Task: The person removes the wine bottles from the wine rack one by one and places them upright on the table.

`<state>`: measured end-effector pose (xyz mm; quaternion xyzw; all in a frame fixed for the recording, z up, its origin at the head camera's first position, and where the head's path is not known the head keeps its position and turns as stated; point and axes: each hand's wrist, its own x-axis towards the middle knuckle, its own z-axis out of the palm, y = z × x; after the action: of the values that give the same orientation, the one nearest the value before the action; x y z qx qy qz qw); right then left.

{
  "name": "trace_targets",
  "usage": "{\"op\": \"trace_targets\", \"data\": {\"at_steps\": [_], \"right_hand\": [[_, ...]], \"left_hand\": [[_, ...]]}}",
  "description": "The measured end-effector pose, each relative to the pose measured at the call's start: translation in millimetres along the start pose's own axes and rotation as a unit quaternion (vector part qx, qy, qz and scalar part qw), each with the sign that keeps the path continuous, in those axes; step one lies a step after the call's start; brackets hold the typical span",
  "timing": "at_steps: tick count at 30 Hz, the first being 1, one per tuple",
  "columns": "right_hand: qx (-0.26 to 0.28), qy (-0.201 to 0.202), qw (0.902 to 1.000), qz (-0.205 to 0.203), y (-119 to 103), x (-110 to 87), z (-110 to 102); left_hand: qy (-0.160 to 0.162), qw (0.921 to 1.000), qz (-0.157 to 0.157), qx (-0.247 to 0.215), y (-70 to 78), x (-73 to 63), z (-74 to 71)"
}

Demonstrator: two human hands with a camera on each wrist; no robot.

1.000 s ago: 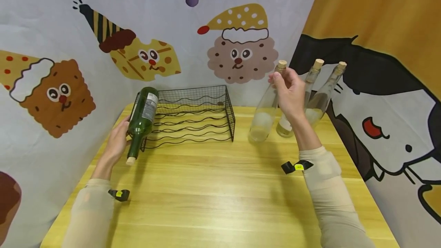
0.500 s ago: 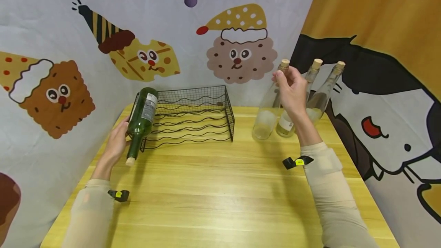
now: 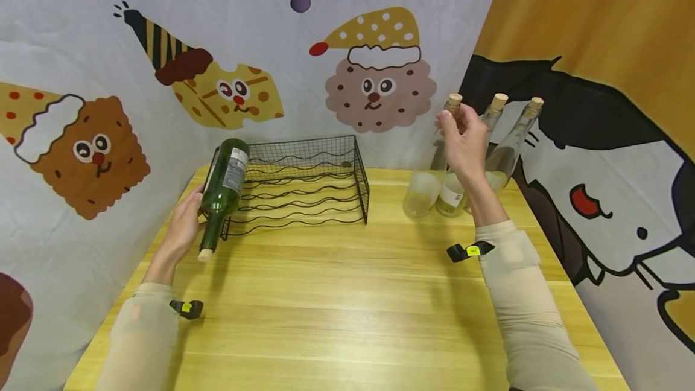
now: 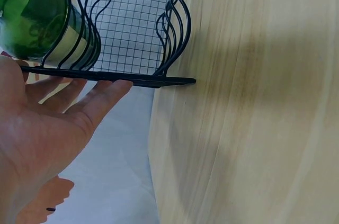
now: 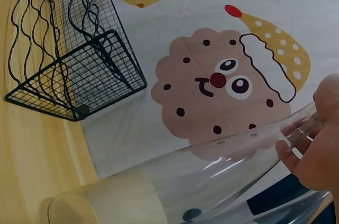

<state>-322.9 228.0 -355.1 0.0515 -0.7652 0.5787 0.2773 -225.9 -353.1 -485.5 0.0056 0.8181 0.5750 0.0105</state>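
Note:
A black wire wine rack (image 3: pixel 362 183) with wavy tiers stands on the table. Corked and labelled, a green wine bottle (image 3: pixel 224 183) lies across its top at the left end, neck toward the front. My left hand (image 3: pixel 183 222) rests its extended fingers against the rack's left side, as the left wrist view shows at the side frame (image 4: pixel 143 79). At the right, my right hand (image 3: pixel 468 145) grips a clear corked glass bottle (image 3: pixel 422 193) by its neck. That bottle leans slightly, base to the left; the right wrist view shows its frosted lower part (image 5: pixel 122 197).
Two more clear corked bottles stand just right of the held one: one with a white label (image 3: pixel 452 192), the other (image 3: pixel 507 158) partly behind my wrist. Printed cloth (image 3: pixel 293 77) hangs close behind the wooden table (image 3: pixel 347 294) and along its sides.
My right hand has shifted the clear bottle a little to the right, closer to the other clear bottles. The left hand, the green bottle and the rack stay in place.

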Motion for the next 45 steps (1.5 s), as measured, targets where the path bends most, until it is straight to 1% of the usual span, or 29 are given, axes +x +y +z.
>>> {"op": "trace_targets", "data": {"at_steps": [7,12,28,34,41,45], "right_hand": [[-0.009,0.004,1.0,0.001,6,2.1,-2],[-0.024,0.006,0.9997,0.007,9,2.3,-4],[-0.04,0.003,0.9992,0.009,11,3.1,-6],[-0.019,0.004,0.9998,0.003,12,1.2,-6],[0.001,0.006,1.0,0.001,14,-2.5,-4],[0.005,0.005,1.0,-0.004,13,-2.2,-4]], "left_hand": [[-0.003,1.0,0.0,-0.003,-2.5,-0.2,-0.2],[-0.003,1.0,0.003,-0.003,-0.9,-0.5,0.1],[-0.001,1.0,-0.001,-0.001,0.2,-0.2,0.6],[0.001,0.9999,0.008,0.008,0.8,1.6,-0.6],[0.002,1.0,0.0,0.008,0.2,0.7,0.3],[0.004,1.0,0.002,0.008,-0.6,0.4,1.0]]}}
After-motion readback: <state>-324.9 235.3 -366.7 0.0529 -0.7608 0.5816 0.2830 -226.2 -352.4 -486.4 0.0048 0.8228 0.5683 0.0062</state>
